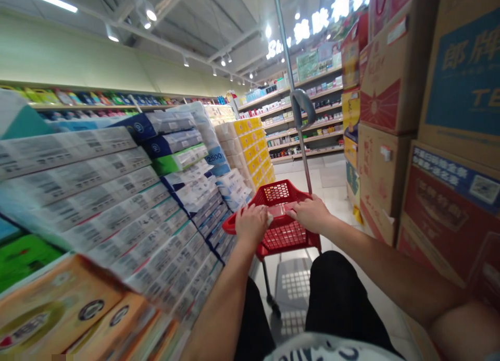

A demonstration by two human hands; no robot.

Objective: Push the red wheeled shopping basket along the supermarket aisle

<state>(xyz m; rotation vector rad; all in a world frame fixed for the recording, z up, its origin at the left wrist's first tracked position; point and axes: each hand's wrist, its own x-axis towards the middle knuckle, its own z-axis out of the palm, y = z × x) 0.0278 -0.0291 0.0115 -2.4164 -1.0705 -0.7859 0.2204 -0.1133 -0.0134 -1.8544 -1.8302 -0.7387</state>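
Note:
Before me stands a red plastic shopping cart (pixel 292 241) with a metal pole (pixel 285 53) rising from its right side. A grey hook or grip (pixel 303 110) sits partway up that pole. My left hand (pixel 252 224) is closed over the left part of the cart's handle (pixel 279 210). On the handle's right part, my right hand (pixel 311 213) is wrapped round it too. The basket's inside is only partly visible between my arms.
Stacked tissue packs (pixel 89 178) crowd the left side, blurred by motion. Yellow-and-white packs (pixel 253 147) stand farther ahead. Piled cardboard boxes (pixel 386 85) line the right. Stocked shelves (pixel 304 116) cross the far end, beyond the pale tiled floor (pixel 336 191).

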